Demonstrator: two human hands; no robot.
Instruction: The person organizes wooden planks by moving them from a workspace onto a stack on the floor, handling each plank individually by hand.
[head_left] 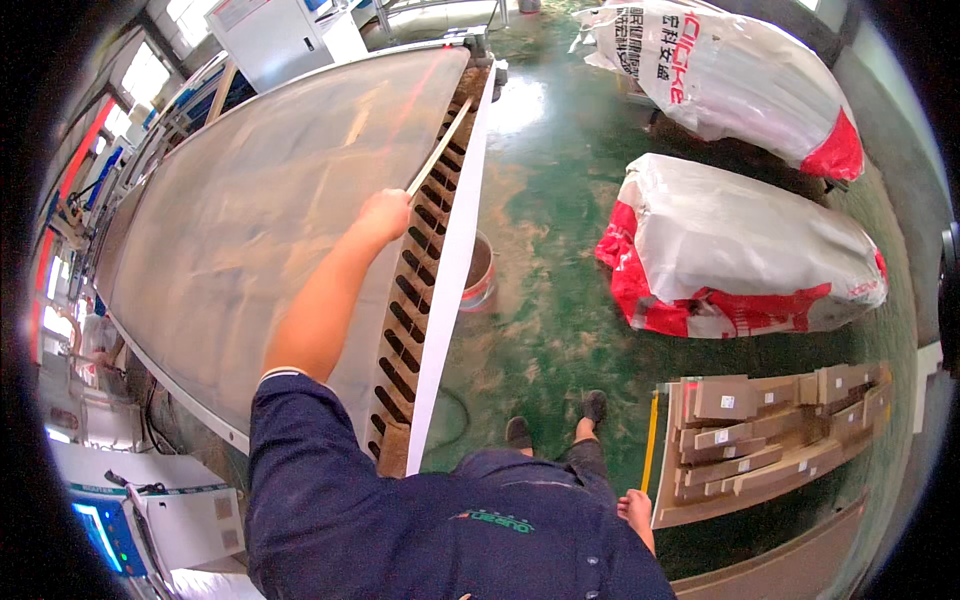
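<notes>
Left hand: here it is, the left hand (385, 215) out over the machine bed's right edge, fingers closed around a thin pale strip.
Pale strip: slanting from that fist toward the far right corner of the machine bed (230, 220), along the slotted border (405, 315)!
Right hand: down low, the right hand (633, 507) just beside the near left corner of the board stack (745, 445), fingers curled; whether they grip anything, I can't tell.
Floor side: bucket (480, 272) near the bed's right edge, red-and-white wrapped bundle (745, 245) farther right.
</notes>
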